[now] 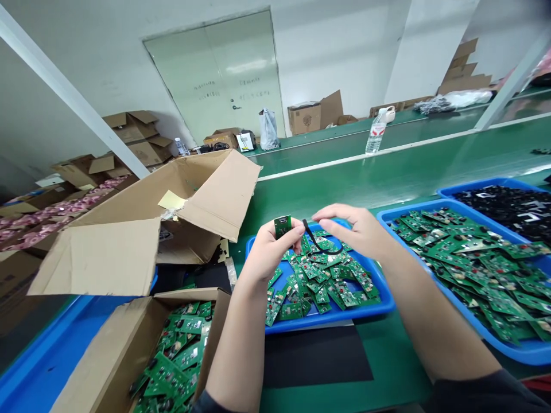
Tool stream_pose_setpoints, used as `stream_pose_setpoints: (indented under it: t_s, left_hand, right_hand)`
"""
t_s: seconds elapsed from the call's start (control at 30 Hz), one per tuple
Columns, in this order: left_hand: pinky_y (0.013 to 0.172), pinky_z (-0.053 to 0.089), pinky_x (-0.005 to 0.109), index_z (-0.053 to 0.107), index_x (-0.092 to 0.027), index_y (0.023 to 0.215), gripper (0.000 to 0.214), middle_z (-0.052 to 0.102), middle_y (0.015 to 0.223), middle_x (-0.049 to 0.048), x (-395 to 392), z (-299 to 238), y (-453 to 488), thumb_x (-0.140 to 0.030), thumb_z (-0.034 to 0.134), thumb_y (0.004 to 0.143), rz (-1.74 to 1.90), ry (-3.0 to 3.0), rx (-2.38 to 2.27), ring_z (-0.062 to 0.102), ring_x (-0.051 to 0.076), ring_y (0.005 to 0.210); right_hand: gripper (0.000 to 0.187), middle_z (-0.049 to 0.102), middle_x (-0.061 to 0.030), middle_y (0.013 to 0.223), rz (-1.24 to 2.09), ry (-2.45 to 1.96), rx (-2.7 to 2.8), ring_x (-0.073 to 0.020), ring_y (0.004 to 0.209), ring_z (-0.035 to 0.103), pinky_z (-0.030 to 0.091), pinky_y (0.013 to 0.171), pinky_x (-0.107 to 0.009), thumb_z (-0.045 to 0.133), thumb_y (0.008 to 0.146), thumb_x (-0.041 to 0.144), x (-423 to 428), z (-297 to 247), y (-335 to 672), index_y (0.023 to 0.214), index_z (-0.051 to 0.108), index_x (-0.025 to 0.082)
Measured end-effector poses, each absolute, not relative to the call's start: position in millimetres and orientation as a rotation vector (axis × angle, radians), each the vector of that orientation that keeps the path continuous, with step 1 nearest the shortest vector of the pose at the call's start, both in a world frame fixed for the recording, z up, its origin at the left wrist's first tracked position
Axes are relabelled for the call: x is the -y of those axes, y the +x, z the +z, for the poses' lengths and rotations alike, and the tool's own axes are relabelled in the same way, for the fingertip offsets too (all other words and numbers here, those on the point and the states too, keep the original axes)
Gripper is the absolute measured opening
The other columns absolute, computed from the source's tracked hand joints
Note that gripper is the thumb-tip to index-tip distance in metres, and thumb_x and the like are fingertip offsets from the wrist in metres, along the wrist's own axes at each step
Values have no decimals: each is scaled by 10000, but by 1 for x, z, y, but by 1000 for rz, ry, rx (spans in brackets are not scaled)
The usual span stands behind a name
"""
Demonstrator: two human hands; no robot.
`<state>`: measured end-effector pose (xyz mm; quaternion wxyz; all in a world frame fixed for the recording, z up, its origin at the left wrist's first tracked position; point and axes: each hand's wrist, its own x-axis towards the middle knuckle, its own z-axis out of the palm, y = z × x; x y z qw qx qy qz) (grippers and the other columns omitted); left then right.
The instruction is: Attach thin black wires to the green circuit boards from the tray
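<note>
The left hand (271, 249) clamps a small green circuit board (282, 227) between its fingers; the right hand's (357, 229) fingers are open, empty, just beside a thin black cable (322, 248), above a blue plastic tray (327, 322).

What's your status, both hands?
Left hand holding a green circuit board, black cable beside it. Right hand open, just above the cable. Blue tray below. Cardboard box flap at left, not blocking.

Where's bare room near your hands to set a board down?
Bare green belt lies beyond the blue tray, before the water bottle; a black mat fronts it. Crowded: that tray, the tray of boards to its right, the cardboard box.
</note>
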<state>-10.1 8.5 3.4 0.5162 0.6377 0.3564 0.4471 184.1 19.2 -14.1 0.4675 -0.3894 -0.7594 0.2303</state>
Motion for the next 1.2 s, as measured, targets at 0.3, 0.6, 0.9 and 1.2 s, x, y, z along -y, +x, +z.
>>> stream_pose_setpoints:
  t_s: [0.3,0.6,0.9,1.2]
  left_hand:
    - [552,433,232,630,-140,821,281,551,618,-8,-2,6,-5,-421,629,804,1050,1308,-768,527,100,549]
    - [372,426,196,681,-117,926,344,530,631,9,2,12,-4,-416,546,822,883,1190,-789,493,87,453]
    - [286,323,166,698,-134,892,248,509,625,4,-4,15,-14,-282,522,799,1019,1069,-772,432,67,418]
    - [325,415,197,668,-151,1007,265,576,669,5,5,20,-1,-209,498,812,981,1211,-730,502,86,395]
  right_hand:
    - [243,655,-1,719,662,-949,1954,-152,686,597,474,633,-274,512,899,333,-5,-8,176,750,639,189]
    - [254,605,10,605,327,-978,2151,-128,546,518,409,544,-277,483,886,251,4,4,193,655,582,214]
    - [256,537,14,565,257,-860,2110,-139,528,487,412,583,-307,472,868,179,22,17,200,617,482,228]
    - [225,622,-3,667,238,-855,2148,-149,599,558,422,589,-299,461,914,213,17,14,185,709,552,233]
